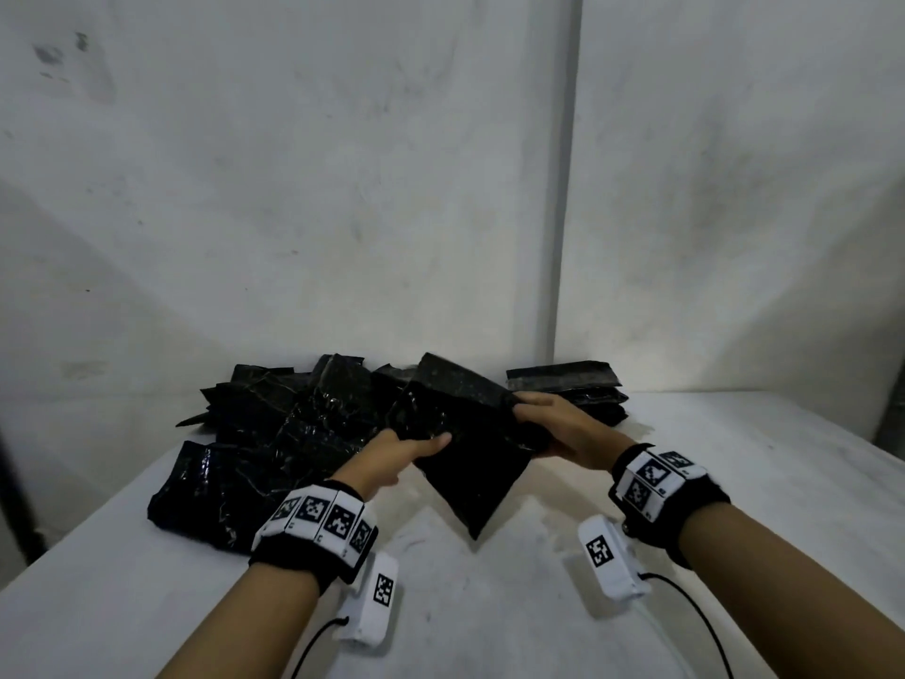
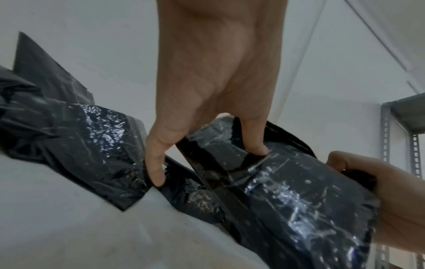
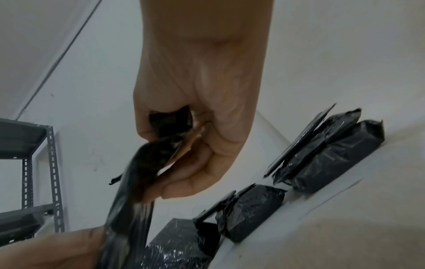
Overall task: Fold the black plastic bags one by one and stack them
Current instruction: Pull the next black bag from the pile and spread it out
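Standing before the flat white table (image 1: 489,605), which butted against a pale scuffed wall (image 1: 343,164), I recorded the layout as follows. A loose heap of crumpled glossy black plastic bags (image 1: 274,433) covered the far left of the table surface, its nearest corner lying just beside my left wrist. A neat stack of folded black plastic bags (image 1: 573,389) sat at the far right, against the wall and just behind my right hand. A grey slotted-metal shelving rack (image 2: 400,138) stood off to the side.

Between heap and stack, I held one partly folded black plastic bag (image 1: 465,458) up off the table, tilted, with its lowest corner pointing down toward the near edge. My left hand (image 1: 406,453) gripped its left edge, thumb on top and fingers (image 2: 156,163) curled behind the film. My right hand (image 1: 558,428) pinched its upper right edge, fingers closed round a bunched fold of plastic. Both hands touched only this bag.

Each forearm carried a black wristband with white coded marker tiles (image 1: 318,521).
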`<state>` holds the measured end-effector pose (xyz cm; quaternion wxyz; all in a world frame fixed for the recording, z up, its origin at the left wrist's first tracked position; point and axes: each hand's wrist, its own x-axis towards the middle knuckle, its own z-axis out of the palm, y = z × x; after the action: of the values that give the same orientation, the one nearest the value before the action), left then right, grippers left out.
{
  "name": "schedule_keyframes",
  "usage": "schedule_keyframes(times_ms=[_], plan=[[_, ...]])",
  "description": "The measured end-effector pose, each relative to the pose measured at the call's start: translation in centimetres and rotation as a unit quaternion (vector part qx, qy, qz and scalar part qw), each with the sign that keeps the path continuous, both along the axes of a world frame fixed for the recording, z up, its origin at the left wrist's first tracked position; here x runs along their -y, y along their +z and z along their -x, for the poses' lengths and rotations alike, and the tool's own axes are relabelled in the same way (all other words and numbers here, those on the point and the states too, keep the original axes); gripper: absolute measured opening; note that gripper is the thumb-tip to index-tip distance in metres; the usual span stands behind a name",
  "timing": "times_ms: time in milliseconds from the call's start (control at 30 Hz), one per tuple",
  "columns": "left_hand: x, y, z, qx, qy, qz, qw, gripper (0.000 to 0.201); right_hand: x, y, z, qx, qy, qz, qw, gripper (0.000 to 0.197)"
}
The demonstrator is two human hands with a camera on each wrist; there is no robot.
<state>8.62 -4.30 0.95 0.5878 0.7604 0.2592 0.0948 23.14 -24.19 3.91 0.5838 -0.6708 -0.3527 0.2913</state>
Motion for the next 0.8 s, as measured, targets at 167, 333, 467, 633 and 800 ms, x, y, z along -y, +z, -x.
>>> schedule_keyframes(times_ms=[167, 333, 467, 633, 800], plan=[[3.4, 2.2, 0.0, 0.045, 0.022, -0.095, 0.994, 0.149, 4.0, 1.8, 0.0, -0.030, 0.005, -0.017, 0.999, 0.014], [5.3, 2.6, 0.1, 0.180, -0.150, -0.047, 0.971, 0.112, 7.6, 2.3, -0.4, -0.088, -0.025, 0.025, 0.996, 0.018], [7.4, 2.0, -0.1, 0.165, -0.198, -0.003, 0.966, 0.056, 9.5, 1.2, 0.2, -0.126, -0.011, 0.121, 0.985, 0.017], [7.9, -0.6, -0.3, 0.049, -0.175, -0.028, 0.983, 0.039, 11.1, -0.7, 0.7, -0.074, 0.040, 0.292, 0.953, 0.051], [7.8, -2.4, -0.8, 0.034, -0.115, -0.045, 0.992, 0.039, 12.3, -2.9, -0.5, -0.022, 0.021, 0.282, 0.959, 0.048]])
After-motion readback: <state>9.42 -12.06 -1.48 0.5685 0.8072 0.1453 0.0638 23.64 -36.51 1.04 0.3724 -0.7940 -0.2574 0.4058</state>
